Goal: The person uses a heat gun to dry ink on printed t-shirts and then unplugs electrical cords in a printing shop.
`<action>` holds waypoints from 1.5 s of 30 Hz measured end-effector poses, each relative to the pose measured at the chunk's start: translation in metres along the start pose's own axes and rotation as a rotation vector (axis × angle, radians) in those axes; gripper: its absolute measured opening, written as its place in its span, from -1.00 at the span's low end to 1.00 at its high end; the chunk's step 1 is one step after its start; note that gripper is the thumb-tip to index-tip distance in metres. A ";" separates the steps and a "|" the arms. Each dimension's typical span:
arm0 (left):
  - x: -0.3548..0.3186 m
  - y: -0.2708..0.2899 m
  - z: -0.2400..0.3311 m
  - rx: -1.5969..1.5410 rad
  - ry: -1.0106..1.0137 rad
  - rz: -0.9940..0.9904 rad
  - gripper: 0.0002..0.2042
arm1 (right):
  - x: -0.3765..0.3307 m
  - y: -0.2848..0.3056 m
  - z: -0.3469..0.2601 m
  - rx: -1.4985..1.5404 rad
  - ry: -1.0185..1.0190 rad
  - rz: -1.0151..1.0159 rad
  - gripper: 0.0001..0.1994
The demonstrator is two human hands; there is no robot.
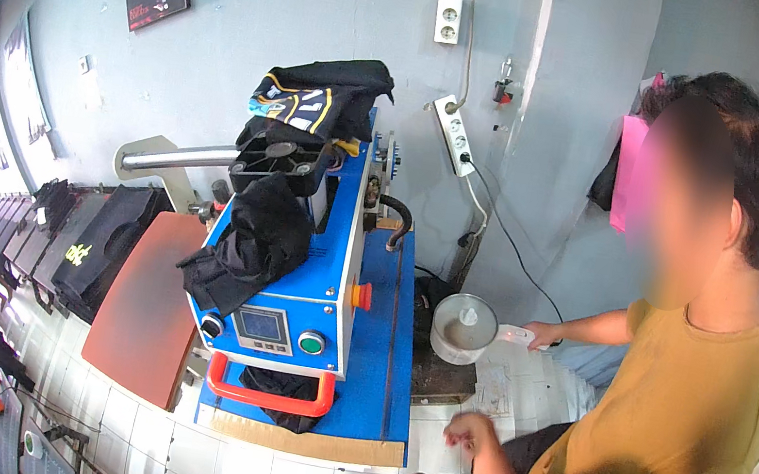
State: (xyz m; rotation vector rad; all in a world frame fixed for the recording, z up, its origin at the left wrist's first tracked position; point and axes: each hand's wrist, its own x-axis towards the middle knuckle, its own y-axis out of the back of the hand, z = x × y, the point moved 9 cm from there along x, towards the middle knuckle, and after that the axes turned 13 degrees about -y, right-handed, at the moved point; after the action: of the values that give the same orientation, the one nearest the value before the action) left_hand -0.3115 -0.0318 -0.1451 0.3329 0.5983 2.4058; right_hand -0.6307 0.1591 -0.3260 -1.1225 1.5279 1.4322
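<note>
My right hand [473,433] is raised in front of me at the lower centre right, fingers curled in, with nothing seen in them. It is nearest to the heat press [365,333], a blue machine with a red handle, and below the cooking pot [462,343]. Only a strip of my left forearm shows at the bottom edge; its hand is out of the picture. A co-worker [668,408] in a mustard shirt grips the pot's white handle. The pot has a see-through lid and sits over a dark box [443,381].
Black cloth [252,233] and a printed black shirt [306,103] lie on the press. An orange-brown board [149,301] stands at its left, with rows of dark shirts [108,246] beyond. A power strip [454,135] hangs on the wall, its cords trailing down.
</note>
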 end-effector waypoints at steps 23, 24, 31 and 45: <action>0.337 0.575 0.272 1.433 0.305 0.392 -0.77 | -0.244 0.752 -0.276 1.047 0.565 1.234 -0.40; 0.336 0.583 0.275 1.468 0.373 0.402 -0.75 | -0.251 0.734 -0.309 1.088 0.570 1.180 -0.40; 0.445 0.684 0.187 1.314 0.578 0.366 -0.72 | -0.252 0.740 -0.309 1.011 0.421 1.207 -0.29; 0.530 0.729 -0.078 0.667 0.262 0.854 -0.34 | -0.247 0.762 -0.329 0.858 0.650 1.366 -0.47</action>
State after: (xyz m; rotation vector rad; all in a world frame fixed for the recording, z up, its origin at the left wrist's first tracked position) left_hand -1.1260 -0.2325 0.1937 0.6557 1.6602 2.9934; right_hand -1.2490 -0.1492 0.1955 0.1888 3.2416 0.7890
